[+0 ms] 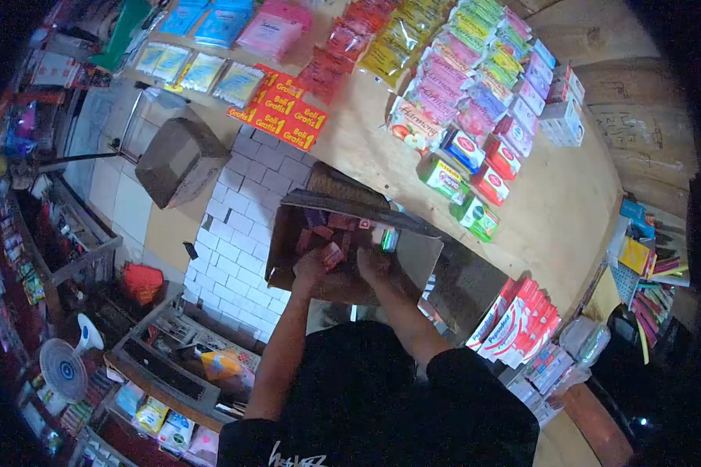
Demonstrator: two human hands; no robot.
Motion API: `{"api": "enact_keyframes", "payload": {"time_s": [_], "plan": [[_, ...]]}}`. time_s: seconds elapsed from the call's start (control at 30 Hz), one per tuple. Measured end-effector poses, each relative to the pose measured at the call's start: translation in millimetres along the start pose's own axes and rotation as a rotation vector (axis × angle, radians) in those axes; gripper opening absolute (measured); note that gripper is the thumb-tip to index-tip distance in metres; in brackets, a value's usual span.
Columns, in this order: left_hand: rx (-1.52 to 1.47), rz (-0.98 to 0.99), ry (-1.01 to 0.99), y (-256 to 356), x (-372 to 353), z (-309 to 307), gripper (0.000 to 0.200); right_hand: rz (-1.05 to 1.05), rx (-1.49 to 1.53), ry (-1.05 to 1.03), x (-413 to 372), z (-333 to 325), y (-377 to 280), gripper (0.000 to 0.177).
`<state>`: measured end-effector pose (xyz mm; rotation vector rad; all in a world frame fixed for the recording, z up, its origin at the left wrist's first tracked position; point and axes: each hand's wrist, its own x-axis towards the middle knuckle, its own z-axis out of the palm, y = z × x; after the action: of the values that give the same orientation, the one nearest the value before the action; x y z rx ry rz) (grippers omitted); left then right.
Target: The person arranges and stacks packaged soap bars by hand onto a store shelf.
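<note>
A cardboard box (pixel 413 261) stands in front of me with its top flaps raised. Several small red boxes (pixel 341 223) lie inside it, along with a green-and-white pack (pixel 389 240). Reaching into the carton, my left hand (pixel 310 267) is closed at the edge of a red-and-white small box (pixel 332 255), which it appears to grip. My right hand (pixel 373 265) is also inside, to the right of the red packs. Its fingers are dim and partly hidden, so their grip does not show.
A wooden counter (pixel 366 148) carries rows of Harmony soap packs (pixel 424 117), stacked soap boxes (pixel 446 180) and coloured sachets. Toothpaste boxes (pixel 514 323) stand at the right. Another carton (pixel 181 163) sits on the left, a fan (pixel 64 370) at lower left.
</note>
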<state>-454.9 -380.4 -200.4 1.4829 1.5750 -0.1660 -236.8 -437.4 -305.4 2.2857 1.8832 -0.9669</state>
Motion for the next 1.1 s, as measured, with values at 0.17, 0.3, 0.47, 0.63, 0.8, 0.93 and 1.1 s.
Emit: {"api": "enact_keyframes", "payload": {"time_s": [0.17,0.3,0.47,0.63,0.8,0.93,1.1], "plan": [[0.081,-0.153,-0.035,20.5,10.9,-10.0,0.033,0.152,-0.104,-0.194,-5.3,-26.2,-22.7,0.038],[0.136,-0.047,0.091,65.5,42.4,-17.6,0.031,0.070,0.237,-0.191,-34.6,-47.9,16.5,0.046],[-0.577,0.175,0.528,72.8,120.8,32.0,0.025,0.183,0.384,-0.203,-68.8,-190.3,-19.5,0.061],[-0.732,-0.291,0.271,88.0,147.2,31.1,0.024,0.395,0.613,-0.160,-95.4,-246.5,-39.4,0.066],[-0.836,-0.378,0.228,86.1,145.3,34.3,0.024,0.428,0.771,-0.170,-111.9,-207.5,-7.5,0.051],[-0.964,-0.428,0.214,82.0,143.9,38.8,0.023,0.442,0.815,-0.234,-117.1,-230.2,-11.0,0.045],[-1.135,-0.460,0.200,72.9,135.0,46.7,0.022,0.406,0.746,-0.201,-137.4,-261.5,-17.6,0.043]]}}
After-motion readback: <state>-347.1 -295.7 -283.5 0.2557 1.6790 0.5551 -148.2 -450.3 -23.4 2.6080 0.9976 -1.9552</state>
